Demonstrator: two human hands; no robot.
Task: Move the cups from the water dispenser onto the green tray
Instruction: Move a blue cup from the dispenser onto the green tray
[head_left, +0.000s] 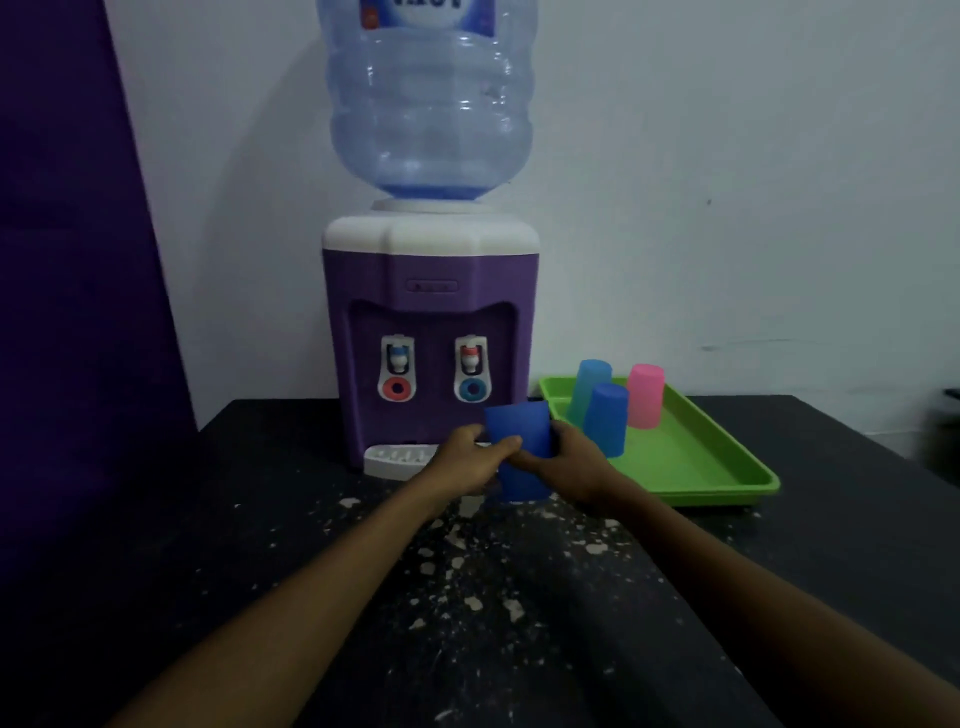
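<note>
A dark blue cup (517, 427) is held just in front of the purple water dispenser (431, 332), near its white drip tray (397, 460). My left hand (470, 460) grips the cup from the left and my right hand (563, 462) from the right. Whether this is one cup or two nested cups, I cannot tell. To the right lies the green tray (696, 462). On it stand a light blue cup (589, 387), a blue cup (605, 418) and a pink cup (645, 395), all upside down.
The dispenser carries a large clear water bottle (431, 98) and stands against a white wall. The black table (260, 545) is flecked with pale chipped spots. A purple panel (67, 260) rises at the left. A dark blurred object (948, 426) sits at the right edge.
</note>
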